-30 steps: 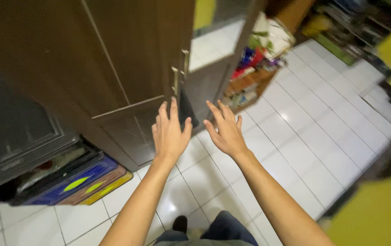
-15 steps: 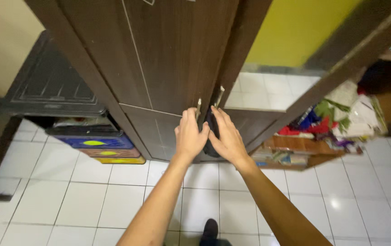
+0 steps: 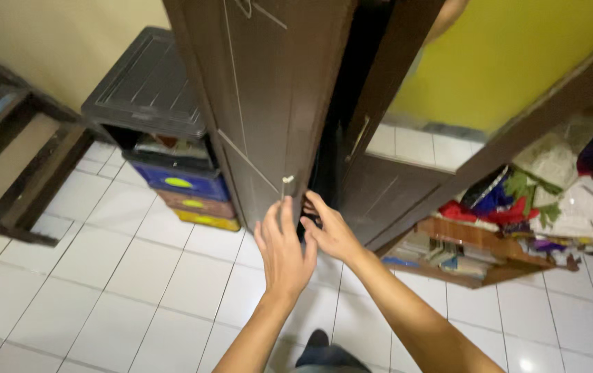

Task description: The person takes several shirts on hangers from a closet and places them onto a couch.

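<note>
The tall dark brown wooden wardrobe [image 3: 269, 90] is standing on the white tiled floor [image 3: 103, 276], its doors parting slightly. The left hand [image 3: 284, 249], fingers released, is hovering below the small metal handle [image 3: 286, 181]. The right hand [image 3: 327, 231] is curling into the door gap.
</note>
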